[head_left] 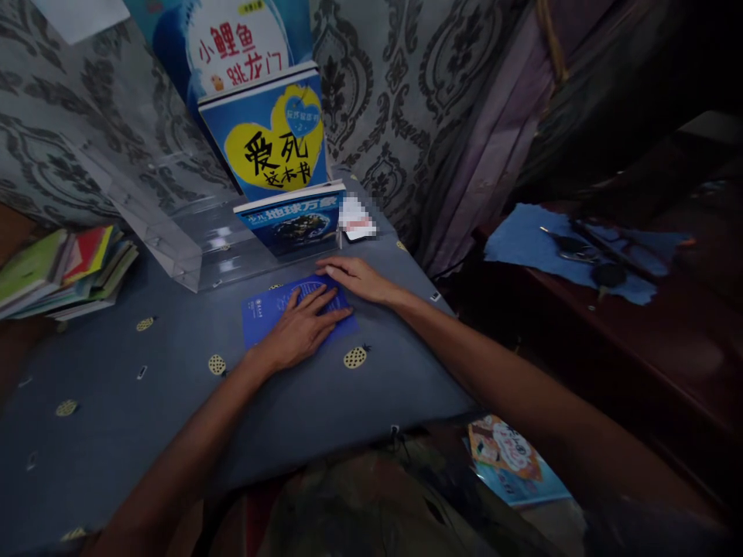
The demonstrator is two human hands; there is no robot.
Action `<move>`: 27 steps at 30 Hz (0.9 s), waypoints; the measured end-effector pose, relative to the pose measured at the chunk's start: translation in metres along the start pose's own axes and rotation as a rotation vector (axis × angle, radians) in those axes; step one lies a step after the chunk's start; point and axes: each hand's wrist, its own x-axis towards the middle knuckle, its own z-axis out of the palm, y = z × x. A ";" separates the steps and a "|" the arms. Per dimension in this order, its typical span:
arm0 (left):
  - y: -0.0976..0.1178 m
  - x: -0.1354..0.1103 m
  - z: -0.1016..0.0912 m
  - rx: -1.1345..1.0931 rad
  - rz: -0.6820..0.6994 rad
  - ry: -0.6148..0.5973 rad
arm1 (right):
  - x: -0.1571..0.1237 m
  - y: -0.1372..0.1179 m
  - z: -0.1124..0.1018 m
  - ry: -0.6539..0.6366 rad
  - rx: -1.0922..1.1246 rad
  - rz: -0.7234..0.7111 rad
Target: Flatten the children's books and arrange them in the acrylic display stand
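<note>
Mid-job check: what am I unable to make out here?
Head view throughout:
- Blue sheet: any print beneath the left hand.
- Rear book: top, cut off by the picture's upper edge.
- White item: markings, pixelated.

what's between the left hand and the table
In the head view, a thin blue sheet with white print lies there: the left hand rests on it, and it lies on the cloth-covered table.

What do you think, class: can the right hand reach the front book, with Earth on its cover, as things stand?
Likely yes: the right hand is just in front of the Earth-cover book, and no other object shows between them.
</note>
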 end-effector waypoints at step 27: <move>0.064 -0.045 0.012 0.246 -0.150 -0.018 | -0.010 -0.010 0.007 -0.076 -0.454 -0.109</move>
